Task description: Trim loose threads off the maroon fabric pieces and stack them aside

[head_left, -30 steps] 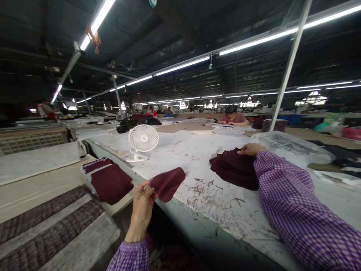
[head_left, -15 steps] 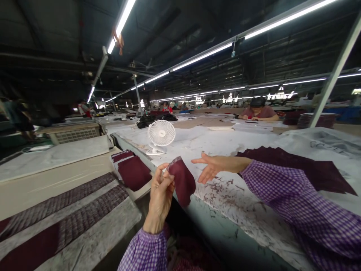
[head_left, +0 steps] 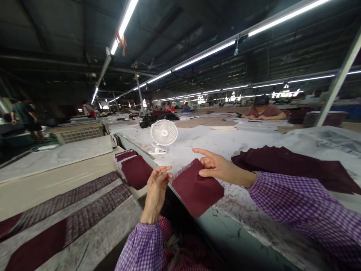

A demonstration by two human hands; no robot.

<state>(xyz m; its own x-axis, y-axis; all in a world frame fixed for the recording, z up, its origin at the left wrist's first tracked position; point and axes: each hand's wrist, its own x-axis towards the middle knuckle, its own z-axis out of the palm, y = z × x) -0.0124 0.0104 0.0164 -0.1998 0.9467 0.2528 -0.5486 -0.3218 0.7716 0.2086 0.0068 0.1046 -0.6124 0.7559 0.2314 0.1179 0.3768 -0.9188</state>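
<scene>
A maroon fabric piece [head_left: 197, 190] with a frayed, greyish upper-left edge hangs between my hands over the table's near edge. My right hand [head_left: 216, 165] pinches its top between thumb and curled fingers, while the index finger points out to the left. At the piece's left corner, the fingertips of my left hand [head_left: 156, 186] are pressed together on the edge. More maroon pieces [head_left: 293, 165] lie in an overlapping pile to the right of my right hand. Left of my left hand sits a folded maroon stack [head_left: 137, 171] with pale layers.
A small white fan [head_left: 163, 132] stands on the white-covered table [head_left: 194, 139], which has dark thread scraps near its edge. On the left table, long rows of overlapping maroon pieces [head_left: 96, 209] lie flat. A co-worker [head_left: 263, 109] sits across the table. A gap separates the two tables.
My right hand has come down and left and taken hold of the fabric piece, which was in my left hand alone. The piece is now spread wider, and my left hand is slightly further left.
</scene>
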